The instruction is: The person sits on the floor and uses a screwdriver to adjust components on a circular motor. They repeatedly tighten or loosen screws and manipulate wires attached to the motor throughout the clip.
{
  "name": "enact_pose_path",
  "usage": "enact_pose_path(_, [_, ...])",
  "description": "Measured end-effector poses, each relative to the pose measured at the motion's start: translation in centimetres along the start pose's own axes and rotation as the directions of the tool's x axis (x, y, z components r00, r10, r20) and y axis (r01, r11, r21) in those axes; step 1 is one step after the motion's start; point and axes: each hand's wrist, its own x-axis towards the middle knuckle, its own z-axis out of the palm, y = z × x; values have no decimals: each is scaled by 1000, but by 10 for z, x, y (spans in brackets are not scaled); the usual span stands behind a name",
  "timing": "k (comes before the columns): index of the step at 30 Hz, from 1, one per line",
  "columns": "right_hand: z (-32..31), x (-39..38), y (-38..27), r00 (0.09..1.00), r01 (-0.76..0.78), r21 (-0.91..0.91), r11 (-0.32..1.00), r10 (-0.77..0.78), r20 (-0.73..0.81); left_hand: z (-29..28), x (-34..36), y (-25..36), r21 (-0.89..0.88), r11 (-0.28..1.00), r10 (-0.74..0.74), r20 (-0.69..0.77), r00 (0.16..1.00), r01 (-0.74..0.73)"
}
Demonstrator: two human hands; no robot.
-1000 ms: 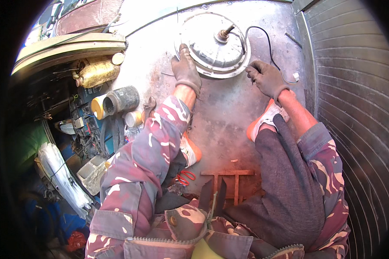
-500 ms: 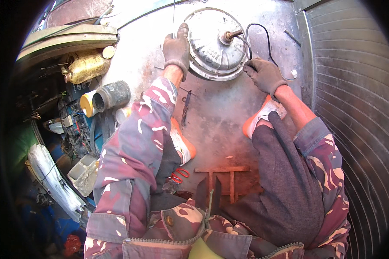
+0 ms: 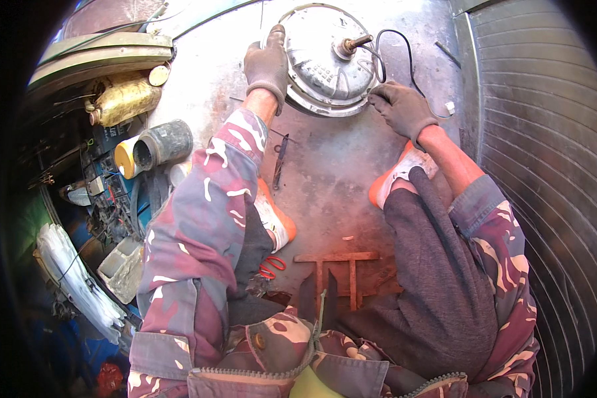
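Observation:
A round, pale metal hub motor (image 3: 312, 60) rests on the floor ahead of me, its threaded axle (image 3: 358, 44) sticking up. My left hand (image 3: 266, 69), in a dark work glove, is closed on the left rim, thumb on top. At the lower right edge, my gloved right hand (image 3: 404, 111) has its fingers bent together with the tips against the rim; their underside is hidden. From near the axle a black cable (image 3: 412, 63) loops out to the right and ends in a small white connector (image 3: 450, 107) beyond the right hand.
Between my feet lie a slim dark tool (image 3: 280, 161), red-handled scissors (image 3: 272, 268) and a rusty metal frame (image 3: 336, 257). Along the left are a dark pot (image 3: 169, 142), a yellowish bottle (image 3: 127, 99) and cluttered parts. A ribbed metal shutter (image 3: 544, 119) closes off the right side.
The whole view has shifted slightly. Both hands stay at the same places on the motor's rim, and the motor shows no clear movement of its own.

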Motion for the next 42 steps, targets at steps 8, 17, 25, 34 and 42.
enact_pose_path(8, [3,2,5,1000,-6,51,999,7,-8,-4,-8,17,-77,995,-62,73,995,67])
enact_pose_path(17, [-1,6,5,985,156,-121,980,-164,-58,-1,0,8,-52,999,-12,32,999,13])
enact_pose_path(25, [-12,23,19,840,492,-401,773,-543,-16,-3,-2,9,13,1000,-16,37,999,15])
enact_pose_path(34, [-12,17,5,922,364,-465,807,-383,58,-2,0,6,-49,998,-37,62,997,40])
enact_pose_path(42, [-3,16,13,883,408,-495,768,-470,-1,-4,-6,12,-3,999,-44,66,997,44])
